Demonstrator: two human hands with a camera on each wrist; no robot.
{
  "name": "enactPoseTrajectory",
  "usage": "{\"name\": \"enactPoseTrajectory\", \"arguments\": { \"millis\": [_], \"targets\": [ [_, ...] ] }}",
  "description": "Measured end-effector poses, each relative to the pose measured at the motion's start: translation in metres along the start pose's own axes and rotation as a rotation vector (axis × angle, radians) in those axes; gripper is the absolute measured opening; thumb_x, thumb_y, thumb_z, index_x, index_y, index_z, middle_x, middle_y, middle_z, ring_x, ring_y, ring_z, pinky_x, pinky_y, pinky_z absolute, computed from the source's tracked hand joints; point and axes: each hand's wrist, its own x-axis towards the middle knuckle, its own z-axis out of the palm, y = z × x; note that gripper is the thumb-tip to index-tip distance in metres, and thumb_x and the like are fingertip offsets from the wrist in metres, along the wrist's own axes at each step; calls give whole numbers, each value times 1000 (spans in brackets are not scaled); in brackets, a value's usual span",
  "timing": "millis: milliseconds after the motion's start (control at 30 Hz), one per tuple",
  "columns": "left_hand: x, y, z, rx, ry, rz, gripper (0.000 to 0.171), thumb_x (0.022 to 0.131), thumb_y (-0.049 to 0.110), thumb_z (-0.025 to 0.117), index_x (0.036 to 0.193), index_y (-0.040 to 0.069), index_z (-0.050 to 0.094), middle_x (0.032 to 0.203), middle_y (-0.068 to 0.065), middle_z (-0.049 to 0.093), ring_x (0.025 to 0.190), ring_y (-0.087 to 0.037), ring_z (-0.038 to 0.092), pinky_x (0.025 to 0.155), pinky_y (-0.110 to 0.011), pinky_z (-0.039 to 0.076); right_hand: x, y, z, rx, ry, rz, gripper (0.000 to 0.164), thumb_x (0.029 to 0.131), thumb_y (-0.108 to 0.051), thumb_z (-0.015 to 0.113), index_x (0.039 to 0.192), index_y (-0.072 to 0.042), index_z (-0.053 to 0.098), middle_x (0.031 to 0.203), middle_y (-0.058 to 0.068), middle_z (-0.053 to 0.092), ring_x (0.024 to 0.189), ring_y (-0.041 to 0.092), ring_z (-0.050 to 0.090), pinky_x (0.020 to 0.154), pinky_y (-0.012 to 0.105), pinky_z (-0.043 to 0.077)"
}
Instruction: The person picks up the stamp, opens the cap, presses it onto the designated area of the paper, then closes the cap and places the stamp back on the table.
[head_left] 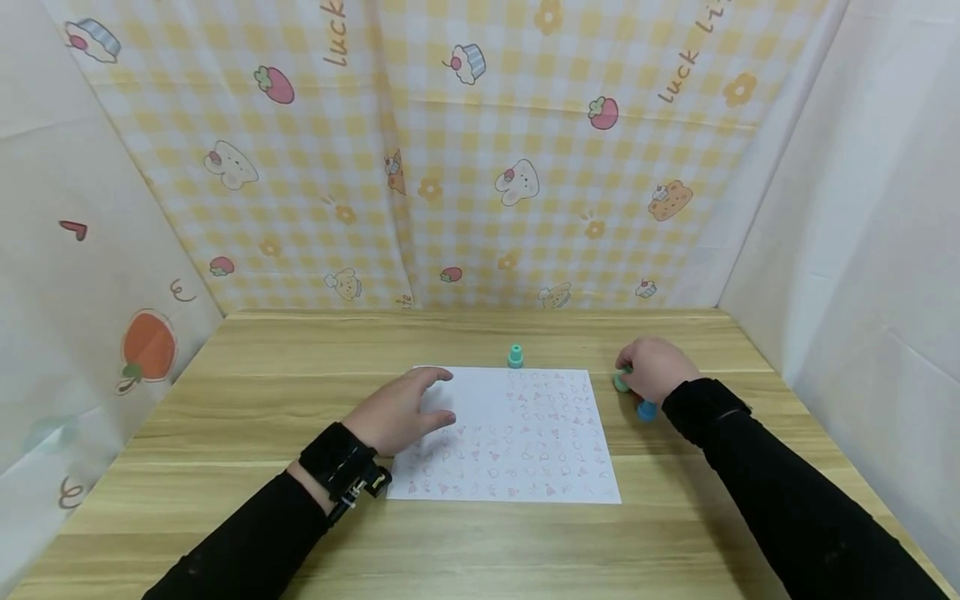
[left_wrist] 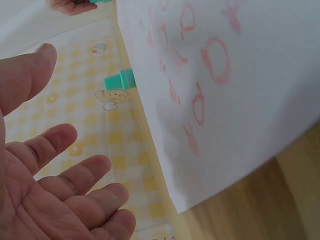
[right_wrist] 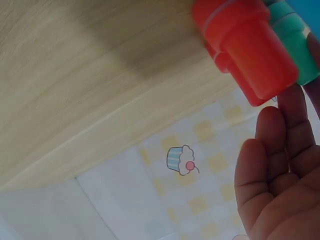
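Observation:
My right hand (head_left: 658,368) is at the right of the paper, thumb and fingertips pinching a green stamp (head_left: 622,382). Just below that hand a blue stamp (head_left: 647,411) stands on the table. The right wrist view shows red stamps (right_wrist: 250,50) close beside the green stamp (right_wrist: 295,42); in the head view the hand hides them. Over the left part of a white paper (head_left: 480,398) hovers my left hand (head_left: 393,414), its thumb and fingers spread, nothing between them. Another teal stamp (head_left: 515,357) stands at the paper's far edge.
Rows of small faint red marks (head_left: 555,454) cover much of the paper; its upper left is bare. The wooden table (head_left: 300,350) meets a yellow checked cloth (head_left: 480,233) at the back. White cloths hang at left (head_left: 90,275) and right (head_left: 862,250).

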Motion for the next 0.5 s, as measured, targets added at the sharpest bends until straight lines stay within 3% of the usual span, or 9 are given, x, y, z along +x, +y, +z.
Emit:
{"name": "enactPoseTrajectory", "arguments": {
  "millis": [100,500],
  "targets": [
    [1,-2,0,18,-5,-14,62,100,35,75,153,13,51,162,-11,48,149,-33,48,122,-55,40,2,1,1,-20,2,-15,23,95,-9,72,115,1,78,81,2,73,99,30,68,105,57,53],
    [2,-2,-1,75,-15,-38,68,99,38,75,156,13,47,163,-11,46,149,-32,48,121,-53,41,5,4,7,-78,48,-52,21,95,-9,72,114,-4,80,111,17,75,116,43,65,111,59,47]
  ]
}}
